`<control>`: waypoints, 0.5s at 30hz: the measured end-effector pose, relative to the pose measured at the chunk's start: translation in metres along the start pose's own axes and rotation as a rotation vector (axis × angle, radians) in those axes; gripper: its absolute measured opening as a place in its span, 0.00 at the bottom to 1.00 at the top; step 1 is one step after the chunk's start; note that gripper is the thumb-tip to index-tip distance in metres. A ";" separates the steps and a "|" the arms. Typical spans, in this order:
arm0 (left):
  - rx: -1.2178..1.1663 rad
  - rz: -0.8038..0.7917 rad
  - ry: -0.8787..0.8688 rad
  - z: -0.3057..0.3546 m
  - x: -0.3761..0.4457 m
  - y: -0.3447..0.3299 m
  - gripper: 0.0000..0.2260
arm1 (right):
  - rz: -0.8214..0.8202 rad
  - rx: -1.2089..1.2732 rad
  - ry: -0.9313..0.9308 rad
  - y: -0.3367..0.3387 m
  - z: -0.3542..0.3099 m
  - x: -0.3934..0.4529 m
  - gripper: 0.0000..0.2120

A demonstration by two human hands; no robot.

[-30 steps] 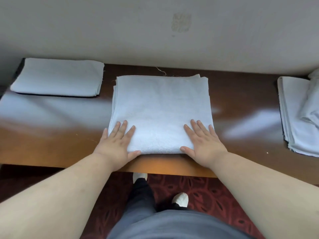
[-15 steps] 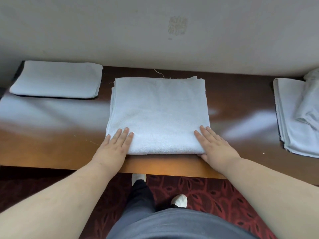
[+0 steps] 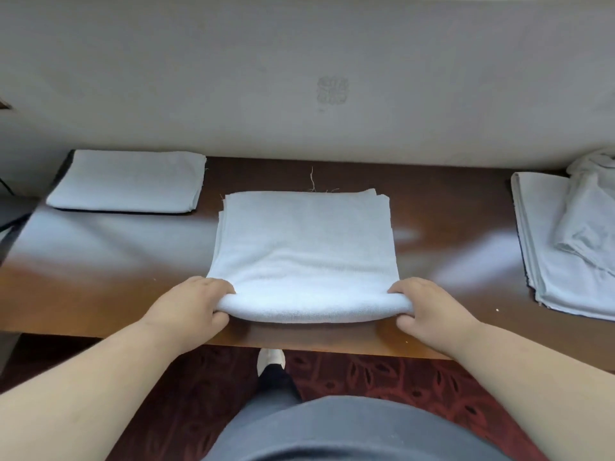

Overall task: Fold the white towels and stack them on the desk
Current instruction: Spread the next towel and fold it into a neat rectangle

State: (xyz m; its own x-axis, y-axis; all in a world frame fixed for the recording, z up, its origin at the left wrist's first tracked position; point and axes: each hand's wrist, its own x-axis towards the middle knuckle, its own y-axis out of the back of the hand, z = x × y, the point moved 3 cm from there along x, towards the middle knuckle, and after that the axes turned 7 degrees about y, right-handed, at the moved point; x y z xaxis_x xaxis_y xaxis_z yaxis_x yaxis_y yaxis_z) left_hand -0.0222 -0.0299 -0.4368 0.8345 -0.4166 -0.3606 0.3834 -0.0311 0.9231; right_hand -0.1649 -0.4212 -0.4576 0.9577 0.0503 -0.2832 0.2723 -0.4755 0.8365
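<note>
While gripped, towel (image 3: 304, 247) between hands

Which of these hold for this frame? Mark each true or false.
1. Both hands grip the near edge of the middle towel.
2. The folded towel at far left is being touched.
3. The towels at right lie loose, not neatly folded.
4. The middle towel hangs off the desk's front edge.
1. True: the left hand and right hand each hold a near corner of the middle towel.
2. False: the folded towel lies untouched.
3. True: the towels at right are rumpled.
4. False: it lies on the desk.
</note>
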 end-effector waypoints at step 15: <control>-1.054 0.347 0.584 -0.024 0.125 0.057 0.17 | 0.612 0.655 -0.332 0.069 -0.010 0.122 0.24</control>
State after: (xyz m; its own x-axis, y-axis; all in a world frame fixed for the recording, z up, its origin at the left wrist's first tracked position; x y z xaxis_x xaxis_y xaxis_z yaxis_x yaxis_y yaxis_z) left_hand 0.1135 -0.0625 -0.4323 0.9018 0.2153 -0.3748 0.0136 0.8525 0.5226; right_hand -0.0284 -0.4390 -0.4294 0.8141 -0.5742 -0.0866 -0.4696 -0.7388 0.4834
